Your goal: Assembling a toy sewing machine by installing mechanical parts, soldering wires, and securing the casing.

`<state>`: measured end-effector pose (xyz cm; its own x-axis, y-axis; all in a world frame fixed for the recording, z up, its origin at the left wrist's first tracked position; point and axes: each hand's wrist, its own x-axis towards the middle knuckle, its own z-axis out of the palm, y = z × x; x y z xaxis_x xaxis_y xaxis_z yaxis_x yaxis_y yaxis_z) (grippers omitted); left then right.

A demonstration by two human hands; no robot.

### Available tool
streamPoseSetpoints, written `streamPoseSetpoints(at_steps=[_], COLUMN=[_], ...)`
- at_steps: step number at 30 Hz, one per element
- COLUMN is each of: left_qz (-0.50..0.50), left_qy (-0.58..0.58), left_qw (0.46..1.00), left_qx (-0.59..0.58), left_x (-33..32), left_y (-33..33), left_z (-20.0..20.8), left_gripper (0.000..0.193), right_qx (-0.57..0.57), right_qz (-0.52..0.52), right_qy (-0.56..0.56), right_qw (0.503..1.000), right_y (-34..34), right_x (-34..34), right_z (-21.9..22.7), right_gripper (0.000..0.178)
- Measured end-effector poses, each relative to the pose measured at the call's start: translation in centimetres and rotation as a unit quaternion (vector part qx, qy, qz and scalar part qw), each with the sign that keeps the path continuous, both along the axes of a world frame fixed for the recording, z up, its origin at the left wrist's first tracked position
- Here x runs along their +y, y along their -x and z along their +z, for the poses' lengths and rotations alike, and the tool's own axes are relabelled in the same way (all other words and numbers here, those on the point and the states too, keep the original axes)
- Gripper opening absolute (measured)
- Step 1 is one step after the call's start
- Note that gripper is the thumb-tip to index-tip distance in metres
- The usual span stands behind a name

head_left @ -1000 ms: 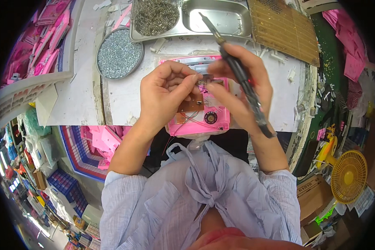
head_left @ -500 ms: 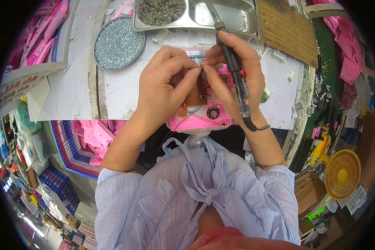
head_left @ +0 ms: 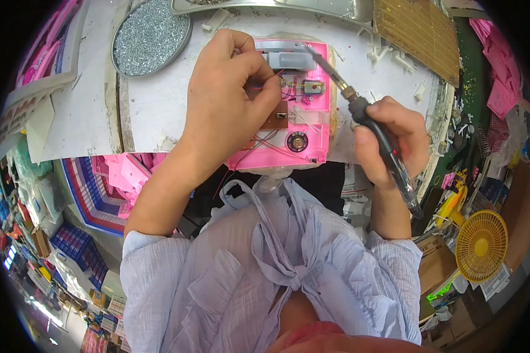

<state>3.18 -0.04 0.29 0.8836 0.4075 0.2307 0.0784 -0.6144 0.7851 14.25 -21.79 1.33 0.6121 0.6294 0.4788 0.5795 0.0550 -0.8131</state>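
Observation:
A pink plastic casing (head_left: 320, 120) lies open on the table before me, with small electrical parts inside. My left hand (head_left: 227, 97) is over its left side, thumb and forefinger pinched together at a thin red wire (head_left: 278, 74). Those fingers partly hide the brown circuit board (head_left: 272, 122). In the casing also sit a small motor (head_left: 313, 87), a grey part (head_left: 291, 60) and a round black speaker (head_left: 298, 141). Off to the right, my right hand (head_left: 399, 136) is closed around a black soldering iron (head_left: 368, 117). Its tip points up and left, above the casing's far end.
A round dish of small metal screws (head_left: 151, 38) stands at the far left, beside a metal tray (head_left: 330, 7). A brown ridged board (head_left: 418, 38) lies far right. White plastic bits (head_left: 380, 56) are scattered nearby. Left below the table is a basket of pink parts (head_left: 129, 176).
My right hand has drawn away from the left fingertips to the right, and the iron now slants toward the casing. The left hand keeps its pinch. The whole view has shifted a little.

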Motion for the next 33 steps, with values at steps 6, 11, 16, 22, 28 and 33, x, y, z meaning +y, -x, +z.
streamPoseSetpoints(at_steps=[6,11,16,22,28,33], left_qz=[-0.007,-0.005,-0.003,0.013,0.000,0.002], left_qy=[-0.001,-0.003,-0.002,0.014,-0.020,-0.017], left_qw=[1.000,1.000,1.000,1.000,1.000,1.000], left_qx=[-0.014,-0.008,-0.012,-0.021,-0.025,-0.024], left_x=[-0.1,-0.1,-0.1,-0.2,-0.1,-0.1], left_y=[0.2,0.1,0.1,-0.1,0.0,-0.1], left_z=[-0.3,-0.3,-0.2,-0.4,-0.5,-0.5], left_gripper=[0.008,0.008,0.008,0.009,0.009,0.009], right_qx=[-0.120,-0.128,-0.138,-0.135,-0.140,-0.131], right_qz=[0.088,0.096,0.085,0.077,0.082,0.081], right_qy=[0.033,0.045,0.048,0.038,0.052,0.029], right_qw=[0.988,0.986,0.986,0.987,0.985,0.988], right_y=[-0.6,-0.6,-0.5,-0.6,-0.7,-0.7], right_x=[0.4,0.7,1.0,1.4,1.2,1.4], right_z=[0.5,0.5,0.3,0.0,0.4,0.0], right_gripper=[0.035,0.037,0.037,0.034,0.033,0.034])
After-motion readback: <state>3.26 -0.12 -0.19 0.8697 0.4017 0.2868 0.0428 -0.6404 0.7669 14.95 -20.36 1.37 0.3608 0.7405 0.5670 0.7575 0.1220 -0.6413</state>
